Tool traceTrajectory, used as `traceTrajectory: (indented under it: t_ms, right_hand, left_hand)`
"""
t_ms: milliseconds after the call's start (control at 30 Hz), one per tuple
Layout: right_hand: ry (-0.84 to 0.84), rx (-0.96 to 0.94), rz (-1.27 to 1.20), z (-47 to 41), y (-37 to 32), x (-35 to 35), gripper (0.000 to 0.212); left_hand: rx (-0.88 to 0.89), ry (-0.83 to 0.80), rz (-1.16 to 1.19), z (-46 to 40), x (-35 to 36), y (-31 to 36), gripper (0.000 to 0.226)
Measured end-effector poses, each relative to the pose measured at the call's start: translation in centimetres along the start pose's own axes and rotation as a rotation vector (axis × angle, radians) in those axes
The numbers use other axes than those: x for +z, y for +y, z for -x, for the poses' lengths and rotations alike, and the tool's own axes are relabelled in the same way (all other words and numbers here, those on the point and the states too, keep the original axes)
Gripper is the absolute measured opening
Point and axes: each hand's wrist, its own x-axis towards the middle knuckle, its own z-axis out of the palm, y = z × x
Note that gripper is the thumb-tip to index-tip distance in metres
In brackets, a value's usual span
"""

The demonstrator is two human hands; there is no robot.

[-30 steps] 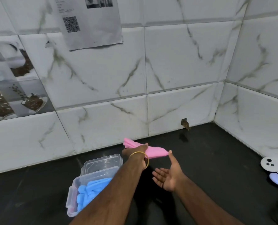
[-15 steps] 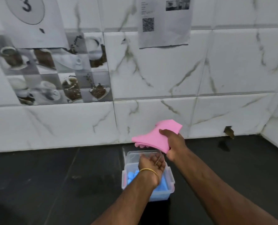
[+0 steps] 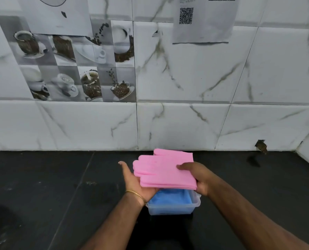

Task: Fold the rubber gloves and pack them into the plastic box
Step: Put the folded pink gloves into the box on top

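The left hand now lies flat under the pink gloves, joining the right hand's thumb-on-top grip (probably folded), over the plastic box holding blue gloves.

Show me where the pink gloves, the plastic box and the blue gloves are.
pink gloves (image 3: pixel 165 173), head view, middle of the flat top surface.
plastic box (image 3: pixel 170 210), head view, clear front wall.
blue gloves (image 3: pixel 171 196), head view, visible top, inside the box.
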Motion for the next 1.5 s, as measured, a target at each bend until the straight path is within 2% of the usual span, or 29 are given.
traceTrajectory:
  t_ms: [67, 167, 300, 400, 500, 567, 633, 700, 833, 1033, 1100, 1167, 1200, 1267, 1300, 1333, 1367, 1400, 1433, 1500]
  right_hand:
    - [0.017, -0.018, 0.075, -0.4, 1.1, -1.4, 0.035]
    - [0.051, -0.087, 0.283, -1.2, 2.3, -2.7, 0.037]
    - [0.24, -0.195, 0.872, -2.2, 2.8, -3.1, 0.043]
    - [0.275, -0.258, 1.212, -2.0, 3.0, -3.5, 0.037]
    - [0.238, -0.354, 1.394, -2.3, 3.6, -3.6, 0.054]
    - [0.133, -0.425, 1.431, -2.3, 3.2, -3.1, 0.051]
    - [0.011, -0.405, 1.477, -2.4, 2.8, -2.6, 0.046]
    - [-0.038, -0.363, 1.561, -2.9, 3.0, -2.3, 0.045]
    - [-0.018, -0.348, 1.705, -3.5, 3.9, -2.1, 0.043]
    - [-0.004, -0.38, 1.863, -4.1, 5.3, -1.8, 0.038]
    - [0.014, -0.419, 1.89, -4.2, 5.6, -1.9, 0.036]
    - [0.02, -0.438, 1.909, -4.3, 5.8, -2.0, 0.034]
    - [0.022, -0.445, 1.912, -4.3, 5.8, -2.1, 0.034]
    - [0.022, -0.461, 1.912, -4.3, 5.7, -2.1, 0.033]
    - [0.018, -0.463, 1.91, -4.2, 5.7, -2.2, 0.033]
    - [0.013, -0.462, 1.907, -4.2, 5.7, -2.2, 0.034]
    - [0.008, -0.461, 1.904, -4.2, 5.6, -2.1, 0.035]
    - [0.005, -0.459, 1.901, -4.1, 5.6, -2.1, 0.035]
    - [0.005, -0.456, 1.896, -4.0, 5.5, -2.0, 0.035]
    - [-0.007, -0.443, 1.888, -4.0, 5.3, -2.0, 0.034]
  left_hand:
    - [-0.034, -0.011, -0.04, 0.6, -0.3, -0.6, 0.092]
    - [-0.051, 0.034, -0.088, 0.4, -0.8, -1.8, 0.062]
    - [-0.022, 0.139, -0.132, -0.2, -1.4, -2.5, 0.037]
    - [-0.031, 0.199, -0.141, -0.6, -1.9, -3.3, 0.035]
    - [-0.054, 0.208, -0.156, -1.0, -2.5, -3.7, 0.038]
    - [-0.051, 0.207, -0.157, -1.2, -2.4, -3.7, 0.039]
    - [-0.061, 0.21, -0.17, -1.3, -2.2, -3.8, 0.039]
    - [-0.072, 0.199, -0.206, -1.6, -2.2, -3.9, 0.039]
    - [-0.159, 0.242, -0.287, -1.8, -1.9, -3.6, 0.042]
    - [-0.26, 0.352, -0.498, -2.0, -0.9, -2.2, 0.03]
    - [-0.335, 0.358, -0.646, -1.7, -0.4, -1.2, 0.029]
    - [-0.464, 0.363, -0.929, -1.3, 0.6, 0.3, 0.026]
    - [-0.544, 0.366, -1.144, -1.0, 1.5, 1.2, 0.026]
    - [-0.619, 0.388, -1.724, -0.7, 3.8, 2.9, 0.031]
    - [-0.543, 0.415, -2.072, -0.7, 4.9, 3.5, 0.034]
    - [-0.368, 0.438, -2.397, -0.6, 6.1, 3.7, 0.037]
    - [-0.151, 0.404, -2.597, -0.8, 7.1, 3.5, 0.039]
    - [-0.01, 0.312, -2.653, -1.1, 7.9, 2.9, 0.038]
    - [0.011, 0.192, -2.659, -1.3, 8.6, 2.1, 0.037]
    - [-0.156, 0.004, -2.65, -1.8, 9.0, 0.1, 0.042]
